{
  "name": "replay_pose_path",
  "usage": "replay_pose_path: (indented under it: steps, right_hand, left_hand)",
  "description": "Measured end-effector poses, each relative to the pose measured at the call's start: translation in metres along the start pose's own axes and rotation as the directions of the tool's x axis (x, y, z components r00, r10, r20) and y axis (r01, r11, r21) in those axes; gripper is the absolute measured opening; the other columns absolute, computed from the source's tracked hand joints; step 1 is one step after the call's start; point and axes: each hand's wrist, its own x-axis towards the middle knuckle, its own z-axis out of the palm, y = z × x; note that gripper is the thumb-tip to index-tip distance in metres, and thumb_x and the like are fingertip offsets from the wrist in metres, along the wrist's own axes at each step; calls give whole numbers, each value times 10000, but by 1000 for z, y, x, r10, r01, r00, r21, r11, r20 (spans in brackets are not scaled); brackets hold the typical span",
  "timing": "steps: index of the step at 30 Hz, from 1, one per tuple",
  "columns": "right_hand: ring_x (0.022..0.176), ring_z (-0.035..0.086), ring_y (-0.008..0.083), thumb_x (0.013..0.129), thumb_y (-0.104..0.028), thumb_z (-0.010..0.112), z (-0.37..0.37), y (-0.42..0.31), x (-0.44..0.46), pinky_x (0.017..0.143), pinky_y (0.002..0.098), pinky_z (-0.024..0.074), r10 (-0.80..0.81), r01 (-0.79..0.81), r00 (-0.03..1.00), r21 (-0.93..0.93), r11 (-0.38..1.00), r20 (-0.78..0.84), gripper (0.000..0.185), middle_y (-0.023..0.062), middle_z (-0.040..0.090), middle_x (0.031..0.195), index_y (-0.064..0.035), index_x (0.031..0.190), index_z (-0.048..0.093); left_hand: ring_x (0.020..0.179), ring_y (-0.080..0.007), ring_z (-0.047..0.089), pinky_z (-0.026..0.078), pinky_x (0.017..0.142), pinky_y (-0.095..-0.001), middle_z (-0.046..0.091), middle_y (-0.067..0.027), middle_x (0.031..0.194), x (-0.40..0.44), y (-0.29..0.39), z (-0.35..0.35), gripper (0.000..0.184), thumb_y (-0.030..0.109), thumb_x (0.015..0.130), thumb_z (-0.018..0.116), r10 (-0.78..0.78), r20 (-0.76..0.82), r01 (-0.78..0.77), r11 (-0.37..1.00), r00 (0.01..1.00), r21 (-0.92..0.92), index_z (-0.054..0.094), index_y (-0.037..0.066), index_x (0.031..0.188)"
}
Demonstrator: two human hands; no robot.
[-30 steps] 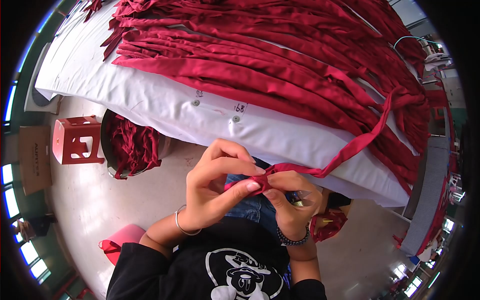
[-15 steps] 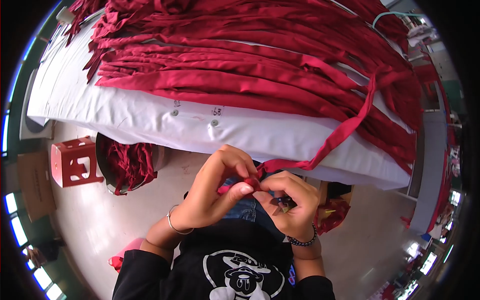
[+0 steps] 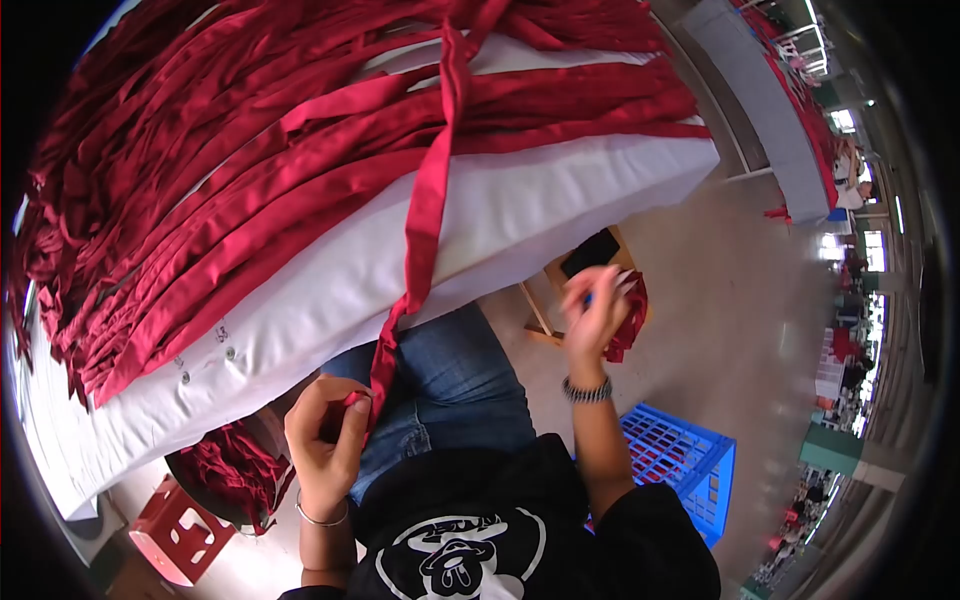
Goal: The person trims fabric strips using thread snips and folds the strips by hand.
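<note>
My left hand [image 3: 328, 435] is closed on the end of a long red fabric strip [image 3: 428, 215], pinched between thumb and fingers above my lap. The strip rises from there onto the white-covered table [image 3: 345, 270] and over other red strips [image 3: 270, 200]. My right hand [image 3: 595, 312] is raised off to the right, beside a bundle of red cloth [image 3: 630, 318] at a wooden stool. Its fingers are curled and blurred; a small blue bit and something shiny show among them, too unclear to name.
Below the table's left part stand a red plastic stool [image 3: 178, 530] and a round container of red cloth [image 3: 232, 470]. A blue crate [image 3: 680, 460] is at my right. A wooden stool [image 3: 540, 312] stands beyond my knees. A grey-topped table [image 3: 750, 90] lies at the upper right.
The view has swung to the right. My right hand has let go of the red strip and moved away to the right. My left hand still holds the strip's end.
</note>
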Motion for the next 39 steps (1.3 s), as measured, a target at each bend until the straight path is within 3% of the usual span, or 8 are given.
replay_pose_path:
  steps: [3,6,13,21,26,31,34,39]
  right_hand:
    - [561,595,222,1017,-343,446,-97,103,73,510,305,475,-20,-109,918,-301,947,-395,412,150,675,836,22,916,610]
    - [692,650,386,958,-257,541,-184,191,93,607,414,524,-504,20,845,-930,368,-181,325,233,672,999,59,1015,590]
    - [887,649,434,798,-243,690,-202,193,92,769,481,512,49,-235,972,-932,276,-231,323,289,659,932,42,947,673]
    - [626,542,210,939,-200,458,-185,140,72,632,334,484,-109,-180,899,-585,791,-424,356,67,617,853,19,1182,596]
    - [525,345,17,965,-187,499,-40,-34,-7,440,172,243,-121,145,982,-170,975,145,321,-46,485,662,-6,1209,607]
    - [486,475,41,871,-3,591,23,-114,-51,462,199,373,-124,355,560,-102,929,820,372,13,630,690,-6,1243,615]
    - [461,528,127,811,25,623,42,-134,-52,457,259,439,-79,431,274,-50,901,958,482,14,530,601,-40,1288,591]
    - [470,526,133,742,-12,635,51,-139,-55,445,299,447,-98,541,204,-29,840,974,596,2,494,575,-83,1330,565]
  left_hand:
    - [615,-63,457,348,554,-207,554,-22,714,0,-6,2,30,-54,839,605,-27,31,25,998,999,61,592,-28,834]
    - [591,-56,480,348,526,-208,565,-18,691,1,-4,3,59,-37,820,659,-101,43,94,986,994,140,602,-27,834]
    - [745,-131,620,468,698,-236,682,-78,827,10,5,10,78,-18,798,696,-29,110,16,993,994,119,643,-24,854]
    - [756,-173,611,477,690,-278,659,-101,870,14,12,2,87,-17,849,642,136,177,-142,990,975,21,677,-31,926]
    - [738,-169,592,463,667,-277,614,-82,789,14,17,2,149,-34,850,613,152,296,-164,986,943,15,693,-31,976]
    - [729,-195,595,470,655,-304,616,-101,801,11,20,3,159,-36,844,605,235,360,-258,966,903,15,690,-36,978]
    - [721,-202,596,474,640,-308,614,-103,814,7,21,3,150,-56,831,607,270,334,-300,953,903,39,676,-40,963]
    - [709,-210,596,474,629,-299,610,-107,820,5,21,0,149,-97,808,601,287,317,-312,950,904,30,655,-50,938]
